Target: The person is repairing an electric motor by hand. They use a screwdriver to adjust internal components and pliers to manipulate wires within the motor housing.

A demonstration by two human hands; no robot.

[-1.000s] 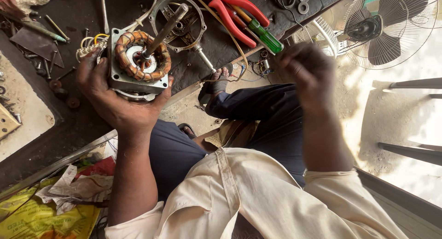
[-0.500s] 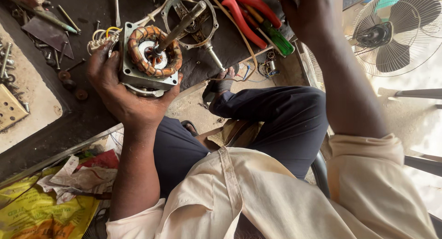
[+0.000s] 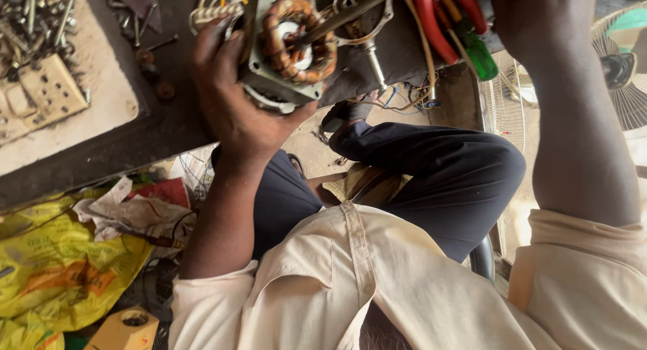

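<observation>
Left hand (image 3: 232,101) grips the fan motor stator (image 3: 286,50) (copper windings facing up) at the workbench (image 3: 162,131) edge. Right hand (image 3: 536,16) raised by the red-handled pliers (image 3: 441,20) and green screwdriver (image 3: 480,53); grip cannot be told, fingers out of frame.

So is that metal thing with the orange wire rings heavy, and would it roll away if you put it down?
Probably heavy for its size: the motor stator is a block of metal packed with copper windings, and the left hand wraps right round its edge. It likely wouldn't roll, since its frame looks square-cornered. The thin coloured wires at its side look floppy and easy to damage.
</observation>
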